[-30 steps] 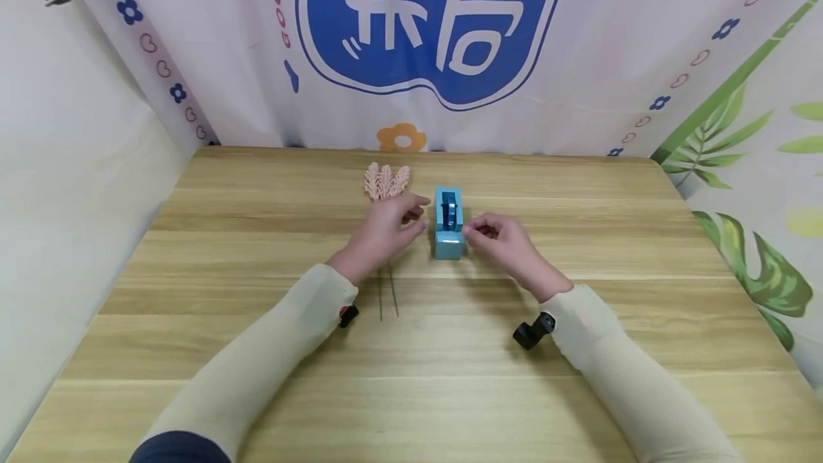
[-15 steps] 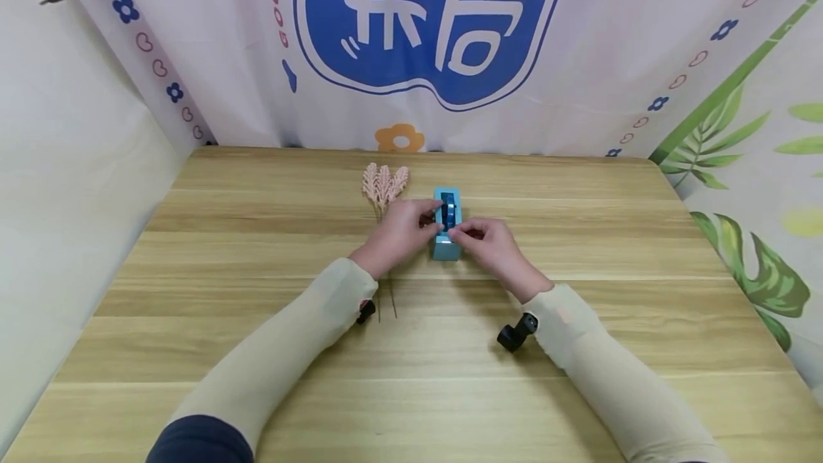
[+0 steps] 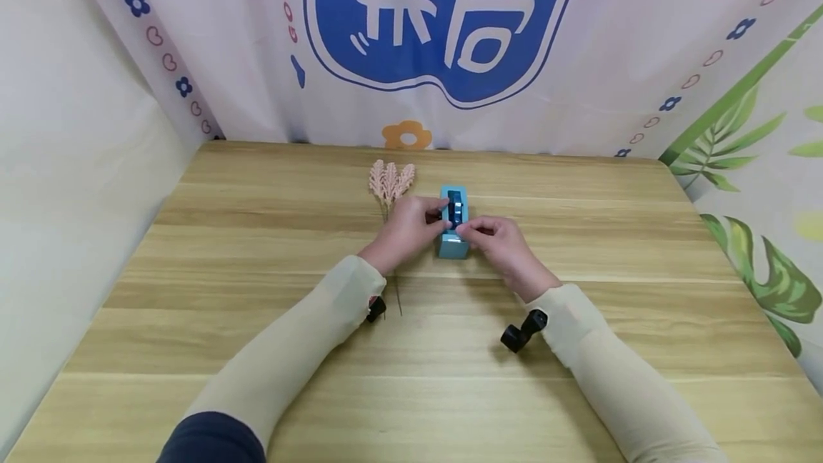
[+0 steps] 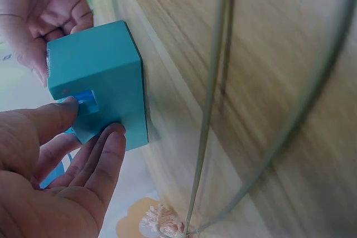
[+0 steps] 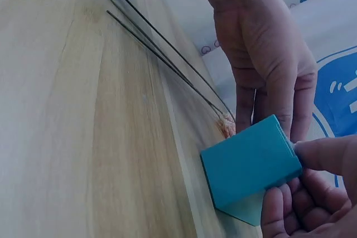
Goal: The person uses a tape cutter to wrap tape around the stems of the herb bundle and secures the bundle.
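Observation:
A turquoise tape dispenser (image 3: 454, 248) stands on the wooden table, with a blue tape roll (image 3: 458, 210) in its top slot. My left hand (image 3: 408, 228) holds it from the left; in the left wrist view the thumb (image 4: 58, 116) lies at the side notch and the fingers press the side wall. From the right, my right hand (image 3: 504, 247) pinches at the toothed cutter edge, where the tape end sits. The thumb (image 5: 329, 154) covers most of that clear tape in the right wrist view, so its length is hidden.
Pink artificial flower sprigs (image 3: 391, 181) with long thin stems lie left of the dispenser, partly under the left forearm. A printed curtain (image 3: 257, 56) hangs behind the table's far edge. Black wrist cameras (image 3: 524, 331) jut from the sleeves.
Both hands have closed in on the tape dispenser from either side. The left has moved right and taken hold of it; the right has moved left to its cutter end.

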A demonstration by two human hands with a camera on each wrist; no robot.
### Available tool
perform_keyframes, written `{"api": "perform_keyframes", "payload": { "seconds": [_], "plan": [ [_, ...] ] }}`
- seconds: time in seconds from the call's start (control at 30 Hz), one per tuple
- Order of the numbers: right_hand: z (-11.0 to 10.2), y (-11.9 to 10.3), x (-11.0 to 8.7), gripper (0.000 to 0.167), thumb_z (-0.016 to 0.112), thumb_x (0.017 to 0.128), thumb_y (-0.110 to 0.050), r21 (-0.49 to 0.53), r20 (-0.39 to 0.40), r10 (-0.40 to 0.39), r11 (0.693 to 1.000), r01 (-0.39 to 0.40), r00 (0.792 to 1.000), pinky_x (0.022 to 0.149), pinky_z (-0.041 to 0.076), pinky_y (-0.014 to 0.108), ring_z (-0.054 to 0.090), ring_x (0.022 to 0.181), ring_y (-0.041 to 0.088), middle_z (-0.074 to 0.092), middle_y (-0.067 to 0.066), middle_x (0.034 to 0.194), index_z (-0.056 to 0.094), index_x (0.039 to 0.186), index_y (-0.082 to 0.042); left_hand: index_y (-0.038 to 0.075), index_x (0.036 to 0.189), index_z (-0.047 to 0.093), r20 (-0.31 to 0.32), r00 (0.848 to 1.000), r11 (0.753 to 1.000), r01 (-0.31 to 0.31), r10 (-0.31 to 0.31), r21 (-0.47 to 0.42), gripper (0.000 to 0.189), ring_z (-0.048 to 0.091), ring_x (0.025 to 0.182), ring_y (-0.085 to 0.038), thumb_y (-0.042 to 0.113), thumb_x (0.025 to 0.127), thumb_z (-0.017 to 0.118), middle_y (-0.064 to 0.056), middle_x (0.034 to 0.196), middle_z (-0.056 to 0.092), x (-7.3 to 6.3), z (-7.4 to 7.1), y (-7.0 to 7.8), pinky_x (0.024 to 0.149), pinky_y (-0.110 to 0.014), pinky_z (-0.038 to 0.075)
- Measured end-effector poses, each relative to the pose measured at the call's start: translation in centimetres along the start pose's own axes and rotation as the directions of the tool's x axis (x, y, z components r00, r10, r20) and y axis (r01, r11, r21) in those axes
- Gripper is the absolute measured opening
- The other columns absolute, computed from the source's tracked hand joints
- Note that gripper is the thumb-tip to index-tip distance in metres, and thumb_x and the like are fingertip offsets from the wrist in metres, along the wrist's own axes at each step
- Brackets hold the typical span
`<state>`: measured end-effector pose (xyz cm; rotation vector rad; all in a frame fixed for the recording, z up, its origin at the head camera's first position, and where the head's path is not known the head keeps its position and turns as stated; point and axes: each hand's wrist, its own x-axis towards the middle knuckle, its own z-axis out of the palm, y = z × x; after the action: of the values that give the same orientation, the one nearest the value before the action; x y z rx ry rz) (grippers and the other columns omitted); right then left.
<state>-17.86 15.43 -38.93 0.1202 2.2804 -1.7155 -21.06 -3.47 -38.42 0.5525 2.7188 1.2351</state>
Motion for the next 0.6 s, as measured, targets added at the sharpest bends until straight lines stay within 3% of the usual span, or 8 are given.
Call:
{"api": "perform_keyframes", "payload": {
  "seconds": [0.23, 0.6],
  "plan": [
    [-0.3, -0.6, 0.0, 0.024, 0.066, 0.105, -0.027, 0.083, 0.012, 0.027, 0.996, -0.028, 1.000, 0.098, 0.053, 0.038, 0.059, 0.091, 0.010, 0.067, -0.011, 0.098, 0.072, 0.111, -0.004, 0.003, 0.138, 0.066, -0.014, 1.000, 0.998, 0.009, -0.010, -0.056, 0.042, 0.074, 0.114, -0.021, 0.012, 0.098, 0.074, -0.014, 0.133, 0.073, 0.0, 0.2, 0.0, 0.097, -0.033, 0.061],
    [-0.8, -1.9, -0.2, 0.018, 0.066, 0.104, -0.019, 0.137, 0.057, 0.027, 0.990, -0.035, 0.998, 0.068, 0.052, 0.022, 0.058, 0.074, 0.007, 0.072, -0.009, 0.082, 0.071, 0.108, -0.002, 0.002, 0.139, 0.065, -0.016, 1.000, 0.996, 0.015, -0.016, -0.091, 0.042, 0.074, 0.114, -0.025, 0.013, 0.099, 0.074, -0.016, 0.128, 0.075, -0.1, 0.0, 0.0, 0.098, -0.037, 0.061]
  ]
}}
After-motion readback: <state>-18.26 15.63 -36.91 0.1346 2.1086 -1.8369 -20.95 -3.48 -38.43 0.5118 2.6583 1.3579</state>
